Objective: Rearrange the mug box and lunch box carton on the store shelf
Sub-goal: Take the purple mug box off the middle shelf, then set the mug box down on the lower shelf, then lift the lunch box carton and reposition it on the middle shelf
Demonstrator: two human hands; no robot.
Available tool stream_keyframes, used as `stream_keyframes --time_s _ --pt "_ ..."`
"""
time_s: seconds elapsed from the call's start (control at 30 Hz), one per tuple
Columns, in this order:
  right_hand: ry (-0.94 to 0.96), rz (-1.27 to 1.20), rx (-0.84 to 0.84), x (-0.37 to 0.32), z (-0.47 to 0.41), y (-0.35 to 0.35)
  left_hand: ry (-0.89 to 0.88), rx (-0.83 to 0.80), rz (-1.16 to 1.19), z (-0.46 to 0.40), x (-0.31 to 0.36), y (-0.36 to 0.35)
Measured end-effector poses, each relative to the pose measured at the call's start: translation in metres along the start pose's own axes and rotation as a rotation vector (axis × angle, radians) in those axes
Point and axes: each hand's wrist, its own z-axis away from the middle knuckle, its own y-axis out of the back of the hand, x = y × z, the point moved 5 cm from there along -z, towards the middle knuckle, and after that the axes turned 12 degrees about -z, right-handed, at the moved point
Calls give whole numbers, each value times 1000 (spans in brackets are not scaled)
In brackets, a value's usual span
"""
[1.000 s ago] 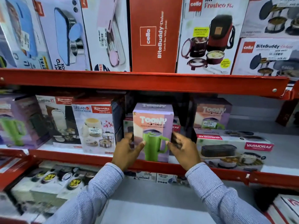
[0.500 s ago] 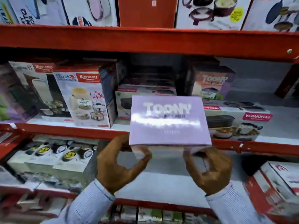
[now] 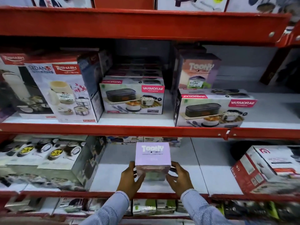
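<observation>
Left hand (image 3: 129,179), right hand (image 3: 180,178), gripping mug box (image 3: 152,154) between

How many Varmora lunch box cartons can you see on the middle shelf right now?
2. One Varmora carton sits mid-shelf, set back, right of the Rishabh box. The other Varmora carton is further right at the shelf front, below the Toony box. Dark stacks behind may hide more.

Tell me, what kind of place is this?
Most likely a shop selling kitchenware. Red shelves hold many boxed goods, such as a Varmora lunch box carton, and a price sticker shows on a Toony box.
</observation>
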Motion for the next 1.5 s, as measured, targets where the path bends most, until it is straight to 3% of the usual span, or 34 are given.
stream_keyframes --time_s 0.2,0.47,0.53,0.6,0.67,0.77,0.83,1.0,1.2,1.37,1.5 --pt "-106 162 -1 27 -11 0 84 -59 -81 -11 -22 -23" --pt "-133 152 -74 17 -16 0 98 -114 -148 -13 -15 -12" --pt "-101 141 -79 5 -10 5 126 -85 -167 -9 -9 -1" --pt "16 162 -8 -16 0 17 133 46 -223 0 5 21" --pt "218 234 144 -51 8 36 -15 235 -309 8 36 47" --pt "609 400 386 -118 11 71 -414 508 -470 9 106 79" --pt "719 537 498 -158 0 95 -588 624 -557 -3 156 91" --pt "488 902 690 -205 -33 147 -616 548 -807 -50 237 80" --pt "265 985 732 -184 -47 188 -484 332 -843 -79 251 46" --pt "205 792 710 -171 -54 211 -411 213 -603 -85 245 32" --pt "52 287 561 -159 -63 220 -279 99 -200 -87 247 31"
